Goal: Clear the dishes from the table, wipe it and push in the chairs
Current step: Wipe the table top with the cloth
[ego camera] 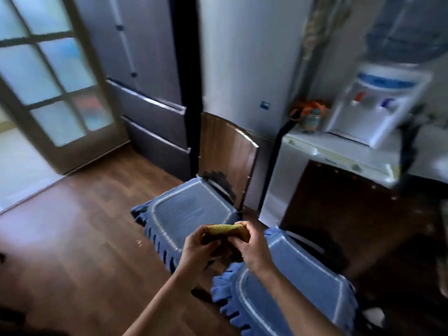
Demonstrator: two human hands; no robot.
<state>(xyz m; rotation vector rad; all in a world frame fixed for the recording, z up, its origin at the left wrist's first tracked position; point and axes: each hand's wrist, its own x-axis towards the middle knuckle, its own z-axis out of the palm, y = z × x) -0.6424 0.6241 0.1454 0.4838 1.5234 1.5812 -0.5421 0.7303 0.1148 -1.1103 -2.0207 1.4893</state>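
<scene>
I hold a folded yellow-brown cloth (226,229) in front of me with both hands. My left hand (200,247) grips its left end and my right hand (251,246) grips its right end. Below the hands stand two wooden chairs with blue frilled seat covers: the far chair (194,209) with its brown backrest towards the fridge, and the near chair (291,282) at the lower right with a dark backrest. No table or dishes are in view. The whole picture is motion-blurred.
Two tall fridges (247,64) stand at the back. A water dispenser (373,103) sits on a low white cabinet (322,161) at the right. A glass-paned door (48,88) stands open at the left. Brown wooden floor (80,226) spreads to the left.
</scene>
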